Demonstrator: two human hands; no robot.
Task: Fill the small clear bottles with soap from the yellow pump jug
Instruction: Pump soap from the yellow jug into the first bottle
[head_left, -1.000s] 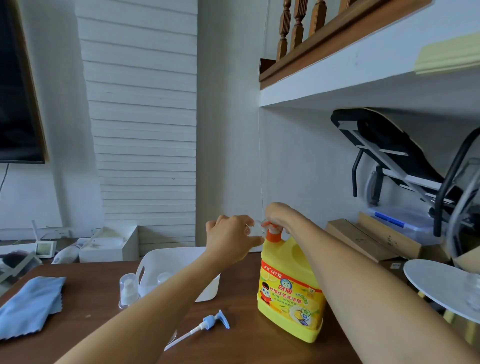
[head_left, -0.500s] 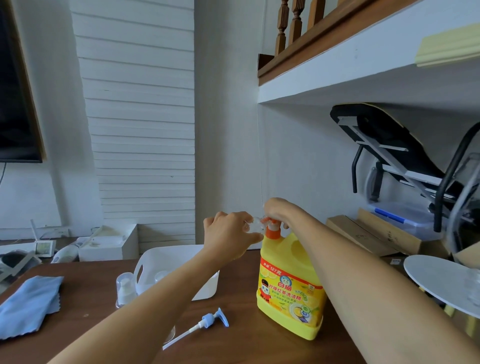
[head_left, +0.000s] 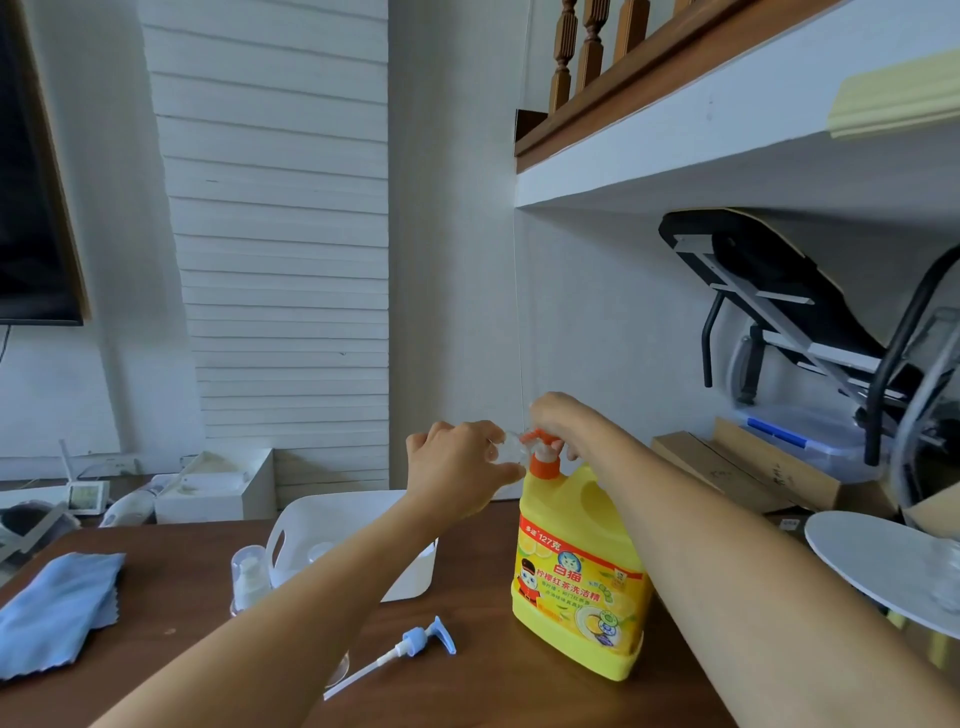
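Note:
The yellow soap jug (head_left: 576, 577) stands upright on the brown table (head_left: 171, 654), right of centre. Its orange pump head (head_left: 543, 457) is under my right hand (head_left: 563, 421), which presses down on top of it. My left hand (head_left: 457, 473) holds a small clear bottle (head_left: 511, 448) against the pump spout; most of the bottle is hidden by my fingers. Another small clear bottle with a cap (head_left: 248, 577) stands by the white basket.
A white basket (head_left: 337, 519) sits behind my left arm. A loose blue and white pump (head_left: 405, 649) lies on the table in front of the jug. A blue cloth (head_left: 57, 608) lies at the left. A white round plate (head_left: 878, 561) is at the right.
My hands and the jug stay where they were. Only the view has shifted slightly.

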